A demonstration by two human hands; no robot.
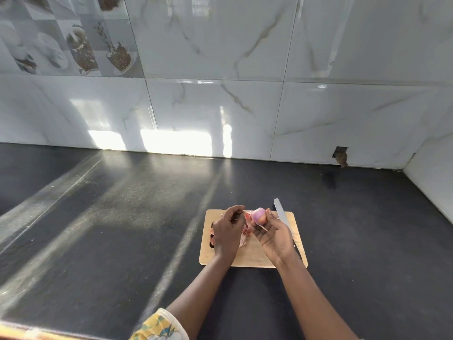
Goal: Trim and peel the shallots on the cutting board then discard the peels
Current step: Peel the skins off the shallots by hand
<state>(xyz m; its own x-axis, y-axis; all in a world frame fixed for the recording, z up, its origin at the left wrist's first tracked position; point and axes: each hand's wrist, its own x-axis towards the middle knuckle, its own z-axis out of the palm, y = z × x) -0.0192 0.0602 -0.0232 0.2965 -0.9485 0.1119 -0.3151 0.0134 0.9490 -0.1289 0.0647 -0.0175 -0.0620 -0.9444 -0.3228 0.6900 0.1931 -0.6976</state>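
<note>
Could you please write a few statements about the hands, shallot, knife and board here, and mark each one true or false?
1. The right hand holds a pinkish, partly peeled shallot. True.
2. The silver-bladed knife is gripped in the left hand. False: it lies on the right side of the board.
3. Reddish shallot peels lie on the rectangular wooden cutting board. True.
4. The board sits on a white counter. False: the countertop is dark grey.

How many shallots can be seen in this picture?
1. A partly peeled shallot is held in the right hand above the cutting board. The left hand may hide others.
</note>
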